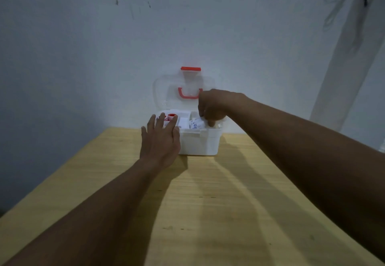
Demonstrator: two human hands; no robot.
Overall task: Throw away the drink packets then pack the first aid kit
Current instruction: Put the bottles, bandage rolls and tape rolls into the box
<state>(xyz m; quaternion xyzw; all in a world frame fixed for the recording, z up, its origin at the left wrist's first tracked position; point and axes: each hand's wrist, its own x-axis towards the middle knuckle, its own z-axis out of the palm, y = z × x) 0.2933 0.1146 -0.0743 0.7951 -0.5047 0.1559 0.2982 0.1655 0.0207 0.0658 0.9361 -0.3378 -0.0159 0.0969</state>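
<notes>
A white first aid kit box (200,142) stands at the far end of the wooden table (208,203), against the wall. Its clear lid (166,92), with a red handle and a red latch, is swung up. My left hand (160,138) rests flat against the box's left front corner, fingers spread over the rim. My right hand (212,107) reaches down into the right side of the box, fingers closed on a white packet with blue print (195,124). A red-capped bottle (171,116) sits in the left part, half hidden by my fingers.
A pale wall (104,57) rises right behind the box. A light pipe or post (343,67) leans at the right. The tabletop in front of the box shows only the shadows of my arms.
</notes>
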